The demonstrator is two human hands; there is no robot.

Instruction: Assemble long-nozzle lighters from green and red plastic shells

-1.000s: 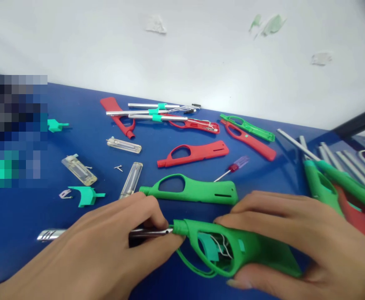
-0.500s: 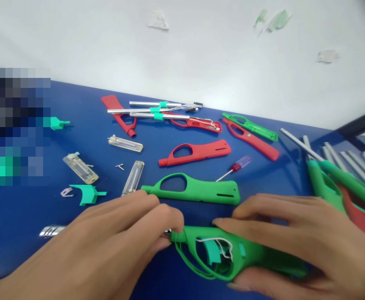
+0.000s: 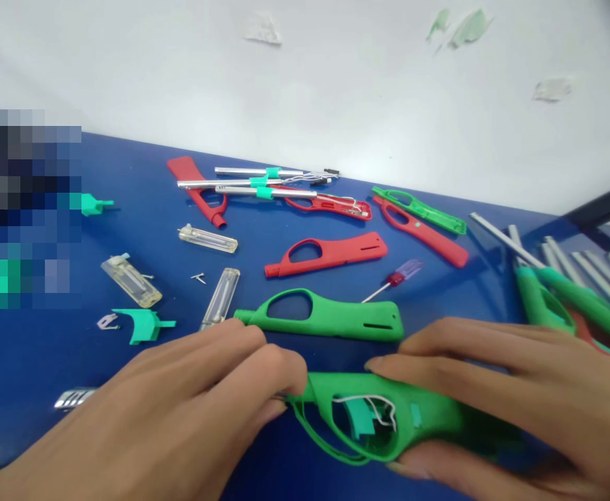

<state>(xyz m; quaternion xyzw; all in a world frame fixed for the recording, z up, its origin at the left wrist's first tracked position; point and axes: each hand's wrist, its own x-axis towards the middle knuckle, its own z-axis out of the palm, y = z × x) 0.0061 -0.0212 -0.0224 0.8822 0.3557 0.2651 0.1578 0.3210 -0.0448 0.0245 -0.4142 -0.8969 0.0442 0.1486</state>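
Note:
My left hand is closed around a silver metal tube, whose slotted end sticks out to the left. A green lighter casing adjoins the tube at my left fingertips. My right hand grips the wide end of this casing between thumb and fingers. White wires and a teal trigger show through its oval opening. The two casing halves stand slightly apart near the narrow end. Just behind lies a separate green casing half on the blue table.
Red casing halves, a screwdriver, clear fuel tanks and tube assemblies lie beyond my hands. A teal trigger sits left. Green lighters and metal tubes are piled at right.
The tube's slotted end and the held casing have shifted slightly, the tube left and down, the casing's opening a little right. Both hands keep their hold.

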